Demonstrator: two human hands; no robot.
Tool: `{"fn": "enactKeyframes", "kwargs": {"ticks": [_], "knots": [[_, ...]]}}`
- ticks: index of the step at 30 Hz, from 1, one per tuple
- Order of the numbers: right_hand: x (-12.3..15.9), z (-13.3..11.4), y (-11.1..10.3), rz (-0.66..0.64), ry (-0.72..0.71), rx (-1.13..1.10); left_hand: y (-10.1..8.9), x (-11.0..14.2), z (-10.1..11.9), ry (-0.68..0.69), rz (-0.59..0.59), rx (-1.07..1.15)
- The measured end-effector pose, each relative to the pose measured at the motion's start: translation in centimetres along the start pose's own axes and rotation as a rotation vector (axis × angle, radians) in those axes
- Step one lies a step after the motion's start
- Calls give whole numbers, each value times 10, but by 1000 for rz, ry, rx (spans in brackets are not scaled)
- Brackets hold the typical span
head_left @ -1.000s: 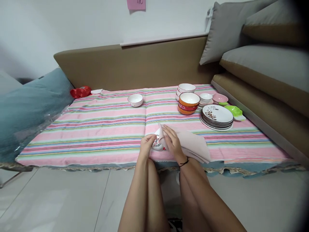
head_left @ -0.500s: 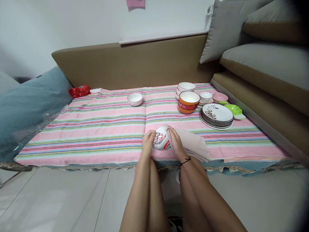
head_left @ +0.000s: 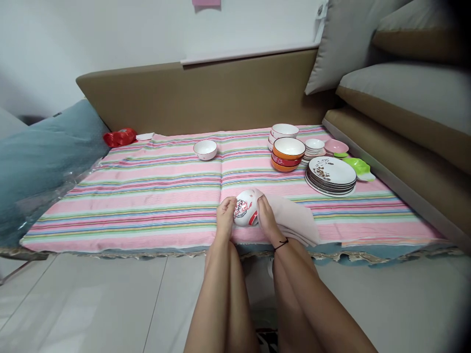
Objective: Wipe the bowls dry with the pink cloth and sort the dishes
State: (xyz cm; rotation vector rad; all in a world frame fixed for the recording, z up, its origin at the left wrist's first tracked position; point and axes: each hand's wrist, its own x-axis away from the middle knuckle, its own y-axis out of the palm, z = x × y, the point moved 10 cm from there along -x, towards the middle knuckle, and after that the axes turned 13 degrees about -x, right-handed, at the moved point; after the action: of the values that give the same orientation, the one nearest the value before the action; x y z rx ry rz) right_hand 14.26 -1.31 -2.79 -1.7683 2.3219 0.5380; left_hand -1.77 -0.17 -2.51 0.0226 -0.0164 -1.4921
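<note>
My left hand [head_left: 225, 215] grips the left side of a small white bowl with a red pattern [head_left: 244, 210], held tipped with its underside toward me, low over the striped cloth [head_left: 147, 196]. My right hand [head_left: 268, 219] is closed on a beige wiping cloth [head_left: 294, 220] and presses it against the bowl's right side. The rest of the beige cloth trails to the right on the striped cloth.
A lone white bowl [head_left: 205, 149] sits farther back. To the right stand stacked orange and red bowls [head_left: 287, 154], white bowls [head_left: 284, 132], small dishes [head_left: 314, 148], a pink dish [head_left: 336, 147], patterned plates [head_left: 331, 175] and a green dish [head_left: 358, 168]. Cushions flank both sides.
The bowl has turned in my hands so its rounded underside faces me. My right hand with the beige cloth has slid from the bowl's top to its right side.
</note>
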Motion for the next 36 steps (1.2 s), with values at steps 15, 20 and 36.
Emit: {"fn": "enactKeyframes", "kwargs": {"ticks": [15,20,36], "knots": [[14,-56,20,-77,-344,507,-8,-7,-6,62,11,-124],[-1,-17,-25,164,-120,175,17,3,0,99,-146,-236],[10,-29,1,-9,-90,134,-1,4,-2,31,-3,-75]]}}
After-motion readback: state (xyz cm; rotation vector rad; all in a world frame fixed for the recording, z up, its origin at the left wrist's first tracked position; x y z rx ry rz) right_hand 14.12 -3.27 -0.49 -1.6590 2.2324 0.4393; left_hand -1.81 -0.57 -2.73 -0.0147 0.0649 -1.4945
